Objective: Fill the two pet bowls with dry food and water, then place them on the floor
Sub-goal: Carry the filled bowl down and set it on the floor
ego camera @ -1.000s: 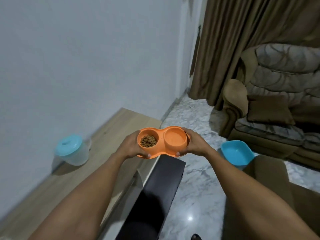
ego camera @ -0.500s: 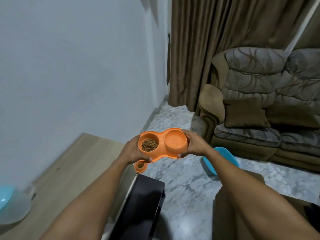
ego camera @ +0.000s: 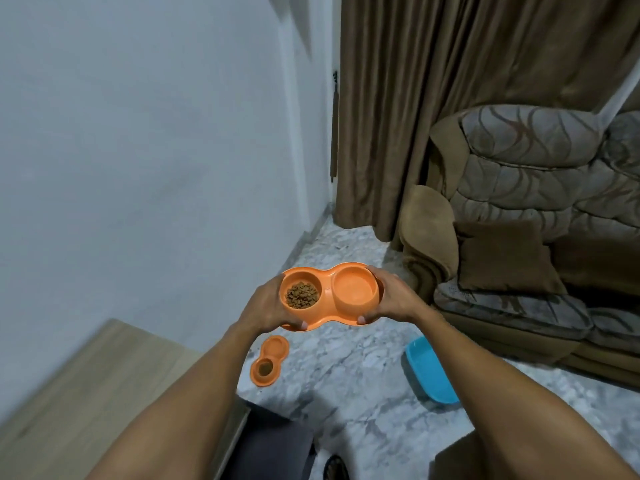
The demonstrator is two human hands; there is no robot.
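I hold an orange double pet bowl point(ego camera: 327, 296) level in the air above the marble floor. Its left cup holds brown dry food point(ego camera: 302, 294); the right cup looks orange inside, and I cannot tell whether water is in it. My left hand point(ego camera: 266, 306) grips the bowl's left end and my right hand point(ego camera: 393, 297) grips its right end. A second orange double bowl point(ego camera: 269, 360) lies on the floor below, with dry food in its near cup.
A wooden tabletop point(ego camera: 86, 403) runs along the white wall at lower left. A black chair point(ego camera: 266, 445) stands below my arms. A blue tub point(ego camera: 431, 374) lies on the floor at right, before a brown sofa point(ego camera: 519, 220) and curtains point(ego camera: 398, 98).
My view has swung right and away from the table; the lidded container has left the frame. The second orange bowl on the floor has come into full sight. Both hands keep their grip.
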